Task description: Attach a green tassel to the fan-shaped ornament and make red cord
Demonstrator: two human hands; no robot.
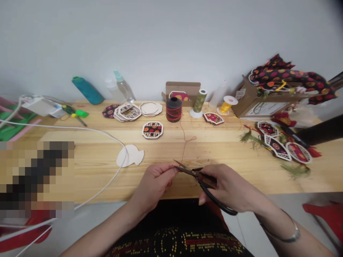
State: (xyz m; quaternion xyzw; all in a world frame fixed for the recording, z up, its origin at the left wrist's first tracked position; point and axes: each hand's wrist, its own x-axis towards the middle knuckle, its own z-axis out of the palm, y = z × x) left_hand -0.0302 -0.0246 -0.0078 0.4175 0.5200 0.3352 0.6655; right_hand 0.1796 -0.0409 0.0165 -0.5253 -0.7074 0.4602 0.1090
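Observation:
My left hand (158, 180) is closed in a pinch on the end of a thin red thread (183, 150), near the table's front edge. The thread runs back in a loose loop to a dark spool (174, 110) wound with red. My right hand (223, 187) holds black-handled scissors (194, 172), their blades parted and pointing left, the tips at my left fingertips beside the thread. Behind my hands lie a patterned octagonal piece (152, 130) with a white frame and a plain white cutout (130, 156).
White cables (107, 132) cross the left side. Along the wall stand a teal thread cone (87, 91), clear bottles, a green spool (199, 102) and a yellow spool (227, 104). At right are a cardboard box (248, 98) of fabric and framed ornaments (277, 147).

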